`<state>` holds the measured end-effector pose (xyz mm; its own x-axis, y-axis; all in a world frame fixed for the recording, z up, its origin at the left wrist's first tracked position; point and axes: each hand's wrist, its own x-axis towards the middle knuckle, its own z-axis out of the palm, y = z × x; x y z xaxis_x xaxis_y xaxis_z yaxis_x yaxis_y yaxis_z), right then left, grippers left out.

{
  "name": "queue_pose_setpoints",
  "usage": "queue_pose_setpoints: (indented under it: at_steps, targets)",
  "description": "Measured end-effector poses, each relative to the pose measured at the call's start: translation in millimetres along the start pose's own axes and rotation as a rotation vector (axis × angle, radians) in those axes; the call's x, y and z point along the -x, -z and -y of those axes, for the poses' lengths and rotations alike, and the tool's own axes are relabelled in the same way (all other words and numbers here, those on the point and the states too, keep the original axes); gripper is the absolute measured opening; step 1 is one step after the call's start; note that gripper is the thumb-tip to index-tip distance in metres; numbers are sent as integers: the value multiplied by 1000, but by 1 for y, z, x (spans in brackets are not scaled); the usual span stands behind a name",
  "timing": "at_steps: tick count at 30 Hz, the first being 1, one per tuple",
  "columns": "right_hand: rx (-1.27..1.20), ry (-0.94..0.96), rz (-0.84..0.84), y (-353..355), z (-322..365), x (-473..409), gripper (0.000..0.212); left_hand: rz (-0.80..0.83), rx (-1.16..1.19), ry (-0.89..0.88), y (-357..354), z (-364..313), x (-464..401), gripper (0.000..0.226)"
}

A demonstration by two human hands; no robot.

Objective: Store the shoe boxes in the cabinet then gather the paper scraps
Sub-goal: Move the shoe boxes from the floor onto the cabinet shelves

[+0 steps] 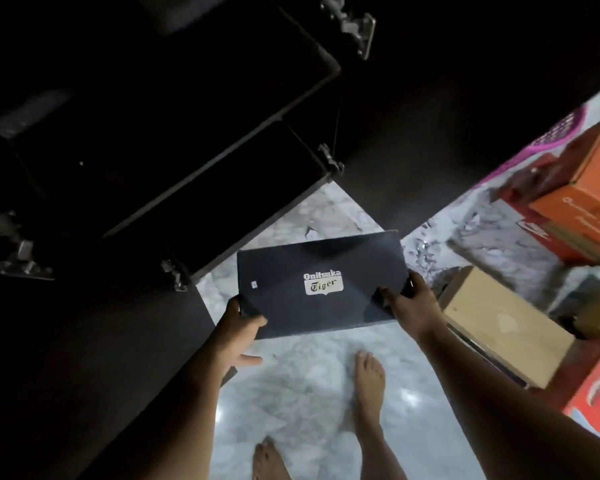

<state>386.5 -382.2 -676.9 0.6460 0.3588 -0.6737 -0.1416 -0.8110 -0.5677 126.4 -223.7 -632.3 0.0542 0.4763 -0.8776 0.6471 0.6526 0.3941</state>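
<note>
Well, left hand (240, 318) and right hand (411, 299) clamping lidded dark shoe box (321, 284), contents hidden.

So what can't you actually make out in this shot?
- Inside of the cabinet, head view: too dark to show shelves or contents.
- Orange box lettering: blurred, cut by the right edge.
- Underside of the dark shoe box: hidden; left hand and right hand hold its ends.

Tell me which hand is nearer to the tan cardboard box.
Right. The right hand grips the dark shoe box beside the tan cardboard box; the left hand holds its far end.
</note>
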Motion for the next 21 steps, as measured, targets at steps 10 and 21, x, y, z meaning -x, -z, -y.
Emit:
queue_pose_setpoints:
  at_steps: [10,21]
  targets:
    - [296,247,173,-136,78,-115,53,-225,306,41,49,21,-138,36]
    - [55,133,309,-245,111,-209,54,-294,612,3,62,73,-290,34]
